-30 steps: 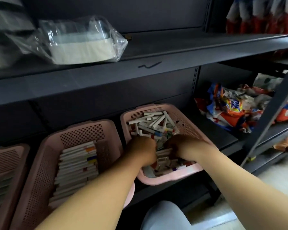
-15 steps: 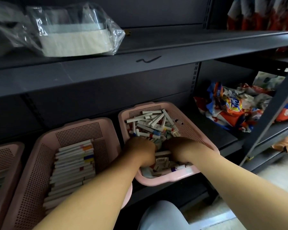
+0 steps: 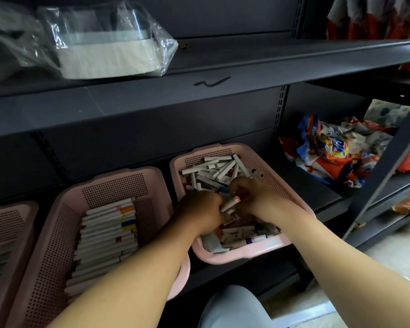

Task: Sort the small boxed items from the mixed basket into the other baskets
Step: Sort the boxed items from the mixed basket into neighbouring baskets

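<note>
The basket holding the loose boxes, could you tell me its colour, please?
The mixed basket is pale pink, clearest in the head view.

bare forearms [image 3: 128,280] — knee [image 3: 232,308] in pale grey, perhaps trousers

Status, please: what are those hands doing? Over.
Left hand and right hand both pinch one small box. Above mixed basket. Neighbouring basket alongside, nothing between.

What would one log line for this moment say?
step: picking | small box: held between left hand and right hand | place: over mixed basket | middle basket: stacked boxes
</note>
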A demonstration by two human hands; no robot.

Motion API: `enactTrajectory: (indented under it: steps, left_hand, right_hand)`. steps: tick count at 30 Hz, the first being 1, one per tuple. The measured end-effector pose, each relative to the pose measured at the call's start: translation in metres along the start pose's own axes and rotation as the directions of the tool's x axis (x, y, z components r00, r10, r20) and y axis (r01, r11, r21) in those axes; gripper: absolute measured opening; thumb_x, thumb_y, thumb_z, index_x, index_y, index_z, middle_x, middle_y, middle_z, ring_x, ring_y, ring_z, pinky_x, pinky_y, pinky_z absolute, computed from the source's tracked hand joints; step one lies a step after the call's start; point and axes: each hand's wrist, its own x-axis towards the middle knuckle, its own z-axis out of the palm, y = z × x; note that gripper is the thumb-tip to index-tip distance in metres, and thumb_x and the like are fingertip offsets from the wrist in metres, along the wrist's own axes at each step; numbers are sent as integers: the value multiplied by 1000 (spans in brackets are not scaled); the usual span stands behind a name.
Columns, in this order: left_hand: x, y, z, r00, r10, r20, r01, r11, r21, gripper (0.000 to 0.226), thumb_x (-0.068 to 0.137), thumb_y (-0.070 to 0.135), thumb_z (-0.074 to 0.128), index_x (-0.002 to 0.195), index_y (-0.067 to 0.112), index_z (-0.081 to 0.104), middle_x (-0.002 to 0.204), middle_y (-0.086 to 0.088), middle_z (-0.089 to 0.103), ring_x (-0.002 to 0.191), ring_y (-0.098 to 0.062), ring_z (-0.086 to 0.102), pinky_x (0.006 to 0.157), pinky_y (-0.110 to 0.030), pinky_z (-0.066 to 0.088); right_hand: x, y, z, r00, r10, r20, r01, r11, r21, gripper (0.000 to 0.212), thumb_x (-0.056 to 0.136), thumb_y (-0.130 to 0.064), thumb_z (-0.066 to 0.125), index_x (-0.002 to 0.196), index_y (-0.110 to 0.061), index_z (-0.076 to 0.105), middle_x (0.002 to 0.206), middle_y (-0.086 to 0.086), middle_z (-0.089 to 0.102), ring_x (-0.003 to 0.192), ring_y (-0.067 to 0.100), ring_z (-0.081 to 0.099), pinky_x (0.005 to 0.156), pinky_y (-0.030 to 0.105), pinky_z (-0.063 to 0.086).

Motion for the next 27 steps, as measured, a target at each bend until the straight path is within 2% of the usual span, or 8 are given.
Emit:
enactTrajectory:
  steps: [2, 6, 8, 11, 16, 20, 24, 27]
  left_hand:
    - [0, -1, 2, 999, -17, -39, 14, 996, -85, 20, 98, 46, 65, 113, 36, 74, 100, 9, 72, 90, -15, 65, 75, -31, 51]
    - [-2, -2, 2, 994, -61, -95, 39, 976, -214, 18, 100, 45, 62, 111, 37, 73, 92, 12, 72, 83, -11, 65, 72, -30, 52]
    - [-3, -2, 1, 992, -68, -103, 45, 976, -213, 18, 100, 42, 62, 111, 34, 73, 90, 11, 71, 83, -12, 65, 75, -32, 54]
    - [-3, -1, 0, 984, -80, -157, 43, 974, -224, 19, 104, 40, 57, 112, 31, 72, 84, 13, 62, 79, -13, 60, 69, -28, 44]
    - [-5, 0, -3, 970, -94, -224, 32, 964, -266, 25, 106, 41, 53, 115, 25, 70, 92, 4, 67, 89, -19, 65, 73, -29, 43]
    - [-4, 0, -3, 971, -108, -215, 49, 963, -264, 29, 107, 44, 51, 120, 23, 67, 88, 7, 60, 88, -20, 65, 73, -31, 46]
    - [-5, 2, -4, 982, -51, -184, 6, 972, -237, 29, 107, 42, 50, 129, 30, 64, 100, 3, 69, 89, -18, 65, 74, -31, 49]
    - [-3, 0, -3, 981, -32, -190, -13, 972, -233, 31, 106, 43, 51, 134, 34, 61, 107, 3, 72, 94, -18, 66, 78, -33, 51]
  right_hand:
    - [3, 3, 1, 998, 28, -62, -22, 994, 103, 24, 86, -30, 74, 102, -40, 59, 97, -20, 61, 98, 7, 63, 76, 20, 48]
    - [4, 1, 4, 990, 136, 23, -136, 991, 9, 52, 86, -45, 72, 132, -35, 49, 106, -16, 56, 100, 11, 58, 78, 26, 45]
    - [2, 0, 2, 988, 141, 66, -142, 990, 7, 50, 88, -43, 69, 133, -35, 49, 101, -16, 56, 97, 11, 58, 80, 28, 46]
    - [2, 2, 0, 982, 144, 119, -141, 989, -39, 45, 90, -43, 66, 132, -40, 50, 117, -10, 61, 104, 13, 60, 81, 30, 46]
    - [-3, 2, 12, 933, 69, 353, 4, 979, -204, 37, 95, -41, 62, 130, -49, 55, 115, -15, 56, 98, 7, 55, 82, 24, 46]
    - [-2, 5, 16, 925, 78, 372, 41, 953, -300, 33, 96, -37, 61, 128, -44, 57, 112, -12, 57, 94, 7, 56, 73, 21, 45]
    - [-3, -5, 14, 908, -3, 420, 148, 938, -314, 31, 96, -35, 61, 126, -28, 62, 117, -2, 65, 107, 21, 64, 92, 35, 53]
    - [-3, -11, 13, 899, -27, 436, 202, 911, -360, 35, 96, -33, 60, 129, -22, 63, 123, 4, 66, 112, 25, 63, 94, 38, 51]
